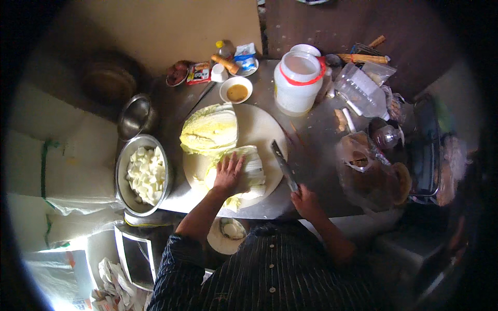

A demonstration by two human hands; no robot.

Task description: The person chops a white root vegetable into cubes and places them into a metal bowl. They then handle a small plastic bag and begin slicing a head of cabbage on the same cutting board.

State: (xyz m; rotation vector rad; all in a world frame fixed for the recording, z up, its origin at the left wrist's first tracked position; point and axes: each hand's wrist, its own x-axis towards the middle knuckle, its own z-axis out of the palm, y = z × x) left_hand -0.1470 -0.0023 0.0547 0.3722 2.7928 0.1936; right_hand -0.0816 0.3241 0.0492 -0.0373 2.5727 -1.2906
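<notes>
My left hand [229, 173] lies flat with spread fingers on a cut piece of napa cabbage [252, 165], whose white ribs show slices along the right side. In my right hand [307, 201] is the handle of a kitchen knife [284, 165]; its dark blade points up and left over the right part of the board, apart from the cabbage. Behind my left hand rests a larger piece of napa cabbage [210, 130], pale yellow leaves showing. Both pieces lie on a round, pale cutting board [258, 116]. A loose leaf scrap [232, 203] is near the board's front edge.
Left of the board stands a metal bowl [168, 182] of white chunks, with an empty metal bowl [134, 116] behind it. A small bowl of brown liquid [236, 92] and a white plastic jar [297, 87] stand at the back. Plastic bags [362, 171] and a clear bottle [362, 89] crowd the right.
</notes>
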